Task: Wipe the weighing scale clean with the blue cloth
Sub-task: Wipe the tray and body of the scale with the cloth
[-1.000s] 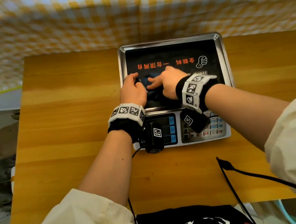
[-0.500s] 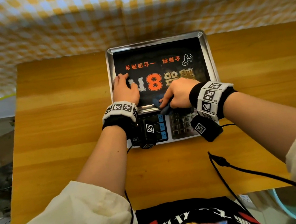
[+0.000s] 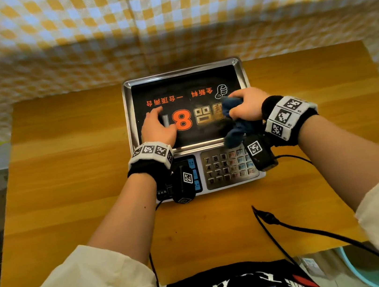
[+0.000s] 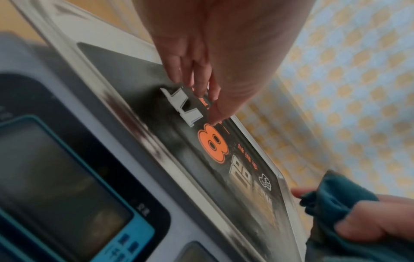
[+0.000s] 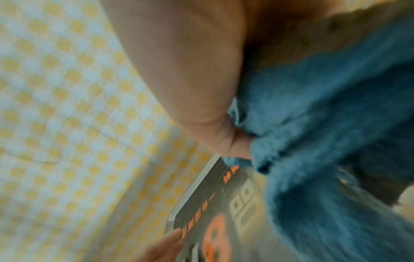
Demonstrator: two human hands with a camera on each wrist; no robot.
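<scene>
The weighing scale stands on the wooden table, a steel pan with a black printed mat on top and a keypad at its near edge. My left hand lies flat on the left side of the pan, fingers straight; the left wrist view shows its fingertips touching the mat. My right hand grips the bunched blue cloth over the pan's right side. A tail of the cloth hangs toward the keypad. In the right wrist view the cloth fills the right half, under the palm.
The wooden table has bare surface on both sides of the scale. A yellow checked curtain hangs right behind it. A black cable runs across the near right of the table. A teal basin rim shows below the table edge.
My right hand carried the cloth from the middle of the pan down to its near edge, then out to the right side. My left hand stayed flat on the pan's left.
</scene>
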